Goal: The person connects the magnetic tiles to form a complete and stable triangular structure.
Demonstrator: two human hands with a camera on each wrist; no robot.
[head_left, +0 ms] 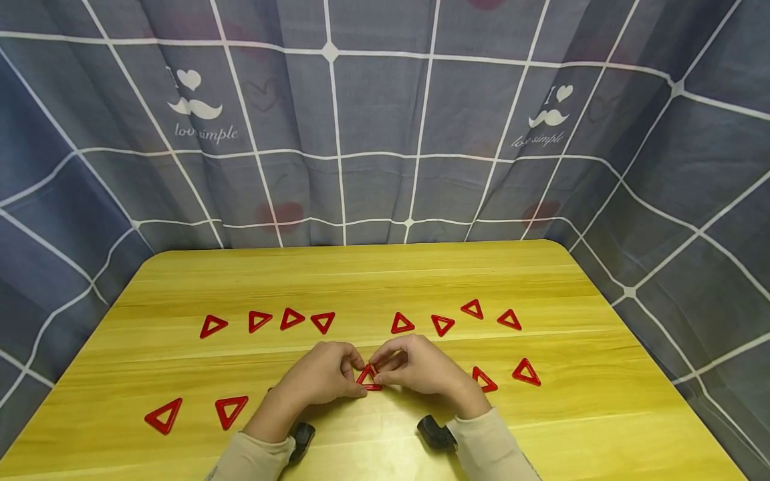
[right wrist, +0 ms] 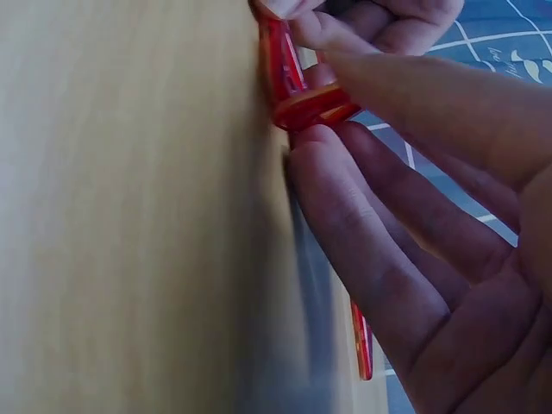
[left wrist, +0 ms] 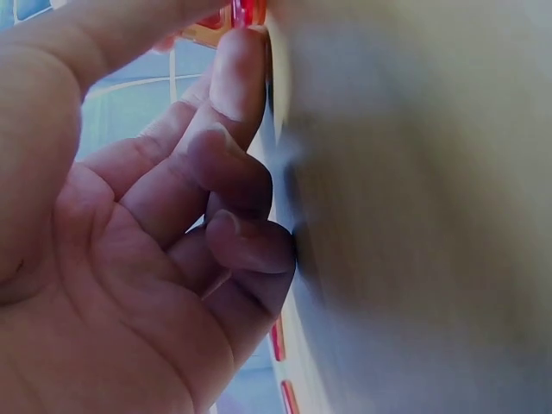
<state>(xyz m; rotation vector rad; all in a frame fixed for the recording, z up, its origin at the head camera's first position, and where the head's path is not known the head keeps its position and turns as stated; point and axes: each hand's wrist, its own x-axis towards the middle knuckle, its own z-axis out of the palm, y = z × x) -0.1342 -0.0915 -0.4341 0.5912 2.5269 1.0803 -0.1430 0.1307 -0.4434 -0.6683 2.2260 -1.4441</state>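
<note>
Over the middle of the near table, both hands meet at a small red triangular frame (head_left: 369,388) with an open centre. My left hand (head_left: 321,374) grips its left side with thumb and index finger; the other fingers curl against the tabletop. From the right, my right hand (head_left: 415,366) pinches a red piece between thumb and fingertips. In the right wrist view, one red triangle (right wrist: 304,109) is tilted against another red piece (right wrist: 274,56) by the left fingertips. Only an edge of the red plastic (left wrist: 247,12) shows at the top of the left wrist view.
Several loose red triangles lie flat on the yellow wooden table (head_left: 361,280), in a back row left and right. Two more, one (head_left: 231,401) nearer, lie front left; others, including one (head_left: 527,380), lie right. A grey checked curtain (head_left: 385,133) hangs behind.
</note>
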